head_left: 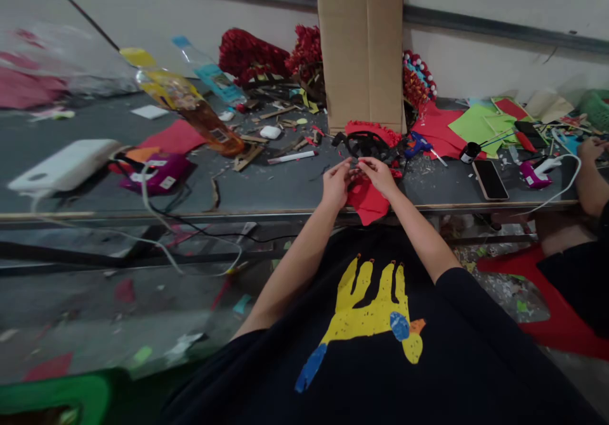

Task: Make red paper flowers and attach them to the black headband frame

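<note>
My left hand [337,183] and my right hand [379,176] meet at the table's front edge, fingers pinched close together. Whatever lies between the fingertips is too small to make out. Just below them a sheet of red felt or paper [368,203] hangs slightly over the edge. Right behind the hands sit black curved bands [365,138], with a frilly red strip [373,129] beyond. A blue glue gun [419,144] lies a little to the right of my right hand. To the left is a white stick-like piece [292,157].
A tall cardboard piece [364,44] stands behind the hands. At left, a tilted bottle [204,120], a white power bank-like box [66,163] and a purple block [159,171] with cables. At right, a phone [491,179], a small black jar [470,152] and another person's hand [592,149].
</note>
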Motion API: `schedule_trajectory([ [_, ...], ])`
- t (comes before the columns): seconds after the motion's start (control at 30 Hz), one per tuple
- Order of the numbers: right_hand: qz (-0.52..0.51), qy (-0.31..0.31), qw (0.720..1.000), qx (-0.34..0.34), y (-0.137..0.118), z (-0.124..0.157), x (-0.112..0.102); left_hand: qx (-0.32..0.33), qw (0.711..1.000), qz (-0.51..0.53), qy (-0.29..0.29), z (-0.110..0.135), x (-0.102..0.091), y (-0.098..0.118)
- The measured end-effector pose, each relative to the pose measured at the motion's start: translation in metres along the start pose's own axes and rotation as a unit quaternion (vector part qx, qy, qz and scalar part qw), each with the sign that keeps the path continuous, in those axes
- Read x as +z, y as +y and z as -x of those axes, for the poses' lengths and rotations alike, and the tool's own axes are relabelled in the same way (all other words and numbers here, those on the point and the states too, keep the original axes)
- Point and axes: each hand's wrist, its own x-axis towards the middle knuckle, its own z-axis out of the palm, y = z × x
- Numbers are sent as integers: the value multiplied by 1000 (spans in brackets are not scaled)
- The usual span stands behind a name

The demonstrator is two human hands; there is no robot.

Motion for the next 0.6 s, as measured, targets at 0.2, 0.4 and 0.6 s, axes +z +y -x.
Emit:
schedule_trajectory([
  [0.2,30,2,998,-57,4,-1,5,-11,998,-31,-47,4,-4,5],
  [0.4,40,-11,996,-78,1,1,7,3,997,-51,-49,-1,-9,1],
  [0.6,165,-17,978,-123,-15,13,10,26,998,-62,-15,-2,-7,-1],
])
